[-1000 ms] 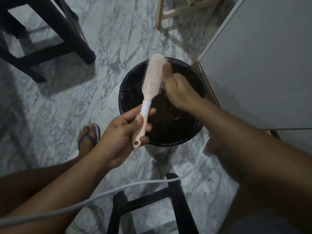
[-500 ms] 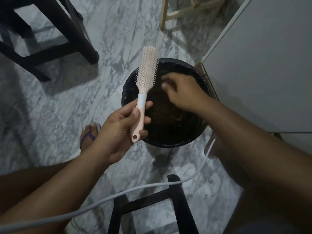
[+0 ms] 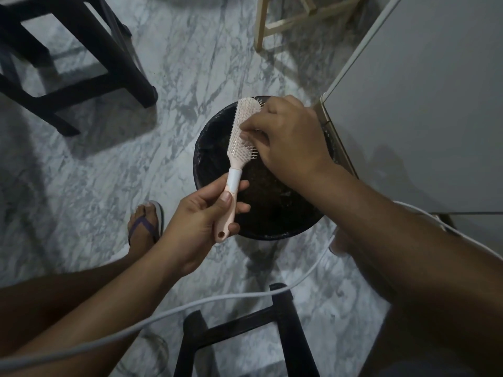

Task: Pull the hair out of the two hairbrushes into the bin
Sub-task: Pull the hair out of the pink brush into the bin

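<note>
Gripping hairbrush [image 3: 241, 137] handle with left hand [image 3: 201, 224] over bin [image 3: 200, 164]; our right hand [image 3: 291, 137] curls into bristles, pinch unclear. Brush likely light, rigid; hair wispy, pinch low.

The slim plastic hairbrush [image 3: 236, 142] is pale pink with a white band at its neck. The round bin [image 3: 198, 164] is black, its inside speckled dark brown. The marble floor [image 3: 81, 186] is white with grey veining. The wooden stool [image 3: 122, 58] far left is black. The flat panel [image 3: 422, 104] on the right is plain light grey. The sandal strap [image 3: 144, 224] is purple.
</note>
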A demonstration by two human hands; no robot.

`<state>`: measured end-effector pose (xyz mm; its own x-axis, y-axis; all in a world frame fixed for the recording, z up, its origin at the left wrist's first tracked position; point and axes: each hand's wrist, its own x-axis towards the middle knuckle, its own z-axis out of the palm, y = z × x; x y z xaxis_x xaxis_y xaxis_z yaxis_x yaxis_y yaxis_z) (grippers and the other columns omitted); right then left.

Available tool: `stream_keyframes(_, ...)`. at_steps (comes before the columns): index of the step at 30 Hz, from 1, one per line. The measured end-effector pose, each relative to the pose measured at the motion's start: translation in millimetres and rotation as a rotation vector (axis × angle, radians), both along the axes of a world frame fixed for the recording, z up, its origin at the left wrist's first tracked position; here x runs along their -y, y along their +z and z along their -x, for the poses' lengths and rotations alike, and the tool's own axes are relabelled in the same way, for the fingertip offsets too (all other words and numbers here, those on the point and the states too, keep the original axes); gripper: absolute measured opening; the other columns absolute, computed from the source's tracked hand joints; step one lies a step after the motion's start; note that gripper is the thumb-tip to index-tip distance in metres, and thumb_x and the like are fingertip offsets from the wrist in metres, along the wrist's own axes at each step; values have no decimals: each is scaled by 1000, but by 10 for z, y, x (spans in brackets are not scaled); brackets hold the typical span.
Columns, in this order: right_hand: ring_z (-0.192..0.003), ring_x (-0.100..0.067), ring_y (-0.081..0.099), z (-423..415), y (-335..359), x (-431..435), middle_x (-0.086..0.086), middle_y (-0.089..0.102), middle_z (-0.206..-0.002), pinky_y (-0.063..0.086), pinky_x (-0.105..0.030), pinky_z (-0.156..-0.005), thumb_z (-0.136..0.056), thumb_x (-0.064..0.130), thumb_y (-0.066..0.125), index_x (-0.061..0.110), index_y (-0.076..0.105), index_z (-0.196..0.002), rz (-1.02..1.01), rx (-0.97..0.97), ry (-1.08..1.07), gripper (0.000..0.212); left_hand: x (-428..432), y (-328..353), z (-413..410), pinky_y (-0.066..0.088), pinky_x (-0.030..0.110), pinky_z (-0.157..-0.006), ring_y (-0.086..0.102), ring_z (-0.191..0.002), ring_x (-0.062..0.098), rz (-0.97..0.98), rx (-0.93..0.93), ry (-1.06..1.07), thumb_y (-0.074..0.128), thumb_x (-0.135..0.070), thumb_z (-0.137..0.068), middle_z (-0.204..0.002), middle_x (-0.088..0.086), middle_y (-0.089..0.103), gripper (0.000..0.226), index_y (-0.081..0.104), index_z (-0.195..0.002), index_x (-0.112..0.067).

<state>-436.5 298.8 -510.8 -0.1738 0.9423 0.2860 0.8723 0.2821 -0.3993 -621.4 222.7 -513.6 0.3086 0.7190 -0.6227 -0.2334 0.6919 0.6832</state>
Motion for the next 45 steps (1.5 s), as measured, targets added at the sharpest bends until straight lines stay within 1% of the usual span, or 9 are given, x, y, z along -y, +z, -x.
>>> stream_keyframes(7,-83,-23,59,126,70,121,1,62,-85,43,-41,-68,-93,28,63,19,72,-92,-131,-20,4,13,-42,-9,-14,46,23,-49,68,-79,14,87,44,85,43,-5,-104,-124,6,72,35,61,-135,-8)
stream_keyframes(11,-101,-20,62,96,174,92,7,71,-115,43,-46,-79,-96,23,63,20,75,-111,-294,-76,83,19,-99,0,18,46,23,-49,68,-82,16,104,80,137,44,-5,-104,-124,5,72,34,64,-130,-10)
stream_keyframes(14,-118,-19,58,46,64,79,8,58,-142,42,-46,-86,-96,33,59,24,63,-132,-172,67,136,37,-114,8,30,46,23,-50,68,-82,16,82,102,131,44,-5,-104,-123,5,72,34,65,-129,-13)
stream_keyframes(17,-126,-20,53,-14,-98,83,8,51,-148,44,-46,-86,-93,35,60,25,59,-136,-20,124,196,44,-100,17,22,46,23,-50,69,-81,14,62,119,116,43,-4,-103,-121,3,73,35,65,-128,-15)
stream_keyframes(22,-107,-18,66,-125,-187,36,4,68,-128,50,-49,-83,-85,26,75,20,72,-119,-62,-118,216,35,-78,7,43,46,23,-50,69,-80,14,18,99,88,45,-4,-101,-121,4,73,39,59,-137,-11)
stream_keyframes(29,-100,-20,67,-158,-182,-9,5,74,-114,51,-51,-79,-87,26,74,21,79,-97,-16,-202,230,13,-53,-4,35,46,23,-49,70,-81,13,20,76,53,44,-4,-102,-122,5,73,40,56,-140,-8)
stream_keyframes(34,-81,-20,65,-150,19,-24,-2,73,-85,53,-37,-75,-93,21,67,10,74,-91,2,-252,141,13,4,-56,9,48,23,-50,70,-81,14,91,55,42,44,-5,-103,-122,6,72,38,57,-139,-7)
stream_keyframes(39,-82,-23,69,-145,227,-41,-6,75,-88,54,-34,-74,-91,13,72,4,76,-96,-224,-336,81,11,-35,-40,29,47,22,-50,69,-80,13,62,39,41,44,-3,-104,-124,5,71,38,57,-140,-8)
stream_keyframes(45,-100,-21,61,-77,25,25,9,70,-104,51,-50,-81,-86,43,69,26,76,-105,75,-127,106,26,-35,-1,-2,45,22,-50,66,-78,12,44,59,27,42,-5,-105,-131,7,69,39,56,-141,-11)
